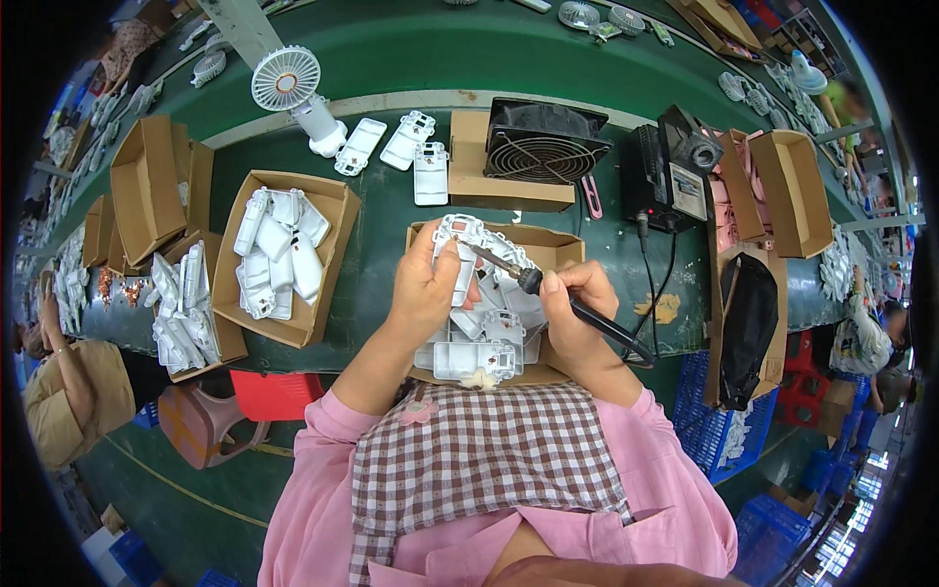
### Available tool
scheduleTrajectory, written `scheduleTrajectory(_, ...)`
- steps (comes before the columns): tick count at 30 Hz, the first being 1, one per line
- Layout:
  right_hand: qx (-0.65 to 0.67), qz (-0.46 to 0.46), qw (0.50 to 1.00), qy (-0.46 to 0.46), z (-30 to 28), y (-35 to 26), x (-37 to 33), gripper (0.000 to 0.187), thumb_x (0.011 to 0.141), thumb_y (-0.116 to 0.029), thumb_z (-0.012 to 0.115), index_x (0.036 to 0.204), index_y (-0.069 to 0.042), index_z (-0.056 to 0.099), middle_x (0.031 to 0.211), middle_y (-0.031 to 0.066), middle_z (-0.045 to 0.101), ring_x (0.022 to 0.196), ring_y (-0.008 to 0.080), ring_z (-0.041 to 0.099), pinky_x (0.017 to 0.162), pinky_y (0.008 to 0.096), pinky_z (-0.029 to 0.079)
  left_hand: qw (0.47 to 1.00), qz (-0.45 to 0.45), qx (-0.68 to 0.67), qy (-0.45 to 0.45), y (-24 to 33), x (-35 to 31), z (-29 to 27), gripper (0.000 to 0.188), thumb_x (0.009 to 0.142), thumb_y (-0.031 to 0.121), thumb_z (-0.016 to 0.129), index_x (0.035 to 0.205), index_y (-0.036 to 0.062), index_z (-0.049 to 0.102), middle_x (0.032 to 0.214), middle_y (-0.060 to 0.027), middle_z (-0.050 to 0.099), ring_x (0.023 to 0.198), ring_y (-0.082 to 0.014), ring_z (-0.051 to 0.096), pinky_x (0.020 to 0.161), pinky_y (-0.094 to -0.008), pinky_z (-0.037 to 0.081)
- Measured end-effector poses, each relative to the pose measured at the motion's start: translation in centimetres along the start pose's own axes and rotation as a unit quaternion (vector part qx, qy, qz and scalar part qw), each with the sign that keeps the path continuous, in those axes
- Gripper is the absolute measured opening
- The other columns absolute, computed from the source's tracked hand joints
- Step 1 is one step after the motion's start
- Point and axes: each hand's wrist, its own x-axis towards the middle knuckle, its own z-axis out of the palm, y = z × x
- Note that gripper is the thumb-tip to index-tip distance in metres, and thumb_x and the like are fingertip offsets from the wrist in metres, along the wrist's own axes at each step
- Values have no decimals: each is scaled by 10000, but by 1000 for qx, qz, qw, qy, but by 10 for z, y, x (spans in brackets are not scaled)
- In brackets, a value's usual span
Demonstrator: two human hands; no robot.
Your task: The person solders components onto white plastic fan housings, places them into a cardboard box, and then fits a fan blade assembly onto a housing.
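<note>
My left hand [423, 286] is closed around a white plastic fan housing [464, 231], thumb on its near side. In my right hand [579, 301] I grip a soldering iron [608, 328] by its black handle. Its metal tip points left and reaches the inside of the housing; whether it touches there is too small to tell. Below both hands stands a cardboard box [562, 242] with several white housings [471, 360] in it, partly hidden by my hands. The iron's cord curves off to the right.
Ahead stands a black fume fan [543, 147] on cardboard. Right of it sits a soldering station [675, 181] with cables. A box [333, 284] of white shells stands left. A white handheld fan [287, 80] and loose housings [430, 174] stand further back. A black bag [748, 333] lies far right.
</note>
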Motion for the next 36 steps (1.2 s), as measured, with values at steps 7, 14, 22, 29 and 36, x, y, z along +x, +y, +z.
scheduleTrajectory(7, -26, -14, 1000, -9, -1, 0, 3, 154, 834, -55, 659, 771, -29, 521, 626, 35, 578, 531, 65, 481, 482, 232, 382, 1000, -5, 14, 3, 2, 1, 0, 224, 1004, 144, 372, 1183, 27, 440, 854, -112, 614, 547, -126, 592, 452, -227, 486)
scheduleTrajectory(14, -32, -14, 999, -18, -1, 0, 2, 170, 839, -69, 664, 771, -32, 512, 621, 37, 571, 527, 65, 474, 477, 233, 377, 1000, -4, 5, 15, 5, -1, 2, 244, 979, 121, 396, 1169, 1, 491, 838, -75, 630, 539, -94, 585, 453, -225, 484)
scheduleTrajectory(22, 3, 2, 1000, 0, -4, 2, -6, 164, 864, -68, 632, 796, -26, 489, 641, 46, 564, 558, 79, 478, 512, 238, 390, 999, -4, 40, 31, 4, -2, 2, 217, 992, 131, 373, 1155, 15, 459, 849, -95, 622, 554, -109, 594, 463, -217, 482)
scheduleTrajectory(29, 62, -17, 997, 44, -6, 6, -1, 162, 912, -107, 540, 825, -54, 414, 635, 28, 475, 511, 63, 397, 459, 206, 326, 841, 232, 477, 105, 24, -10, -4, 357, 828, 67, 611, 1160, -13, 507, 867, -151, 624, 792, -293, 609, 703, -372, 487)
scheduleTrajectory(36, 108, 1, 993, 40, -9, 6, -1, 131, 898, -47, 576, 851, -42, 453, 705, 13, 496, 596, 64, 400, 552, 224, 335, 808, -72, 585, 21, 47, -58, -31, 326, 853, 182, 614, 1069, -35, 502, 742, -239, 626, 680, -419, 616, 608, -486, 488)
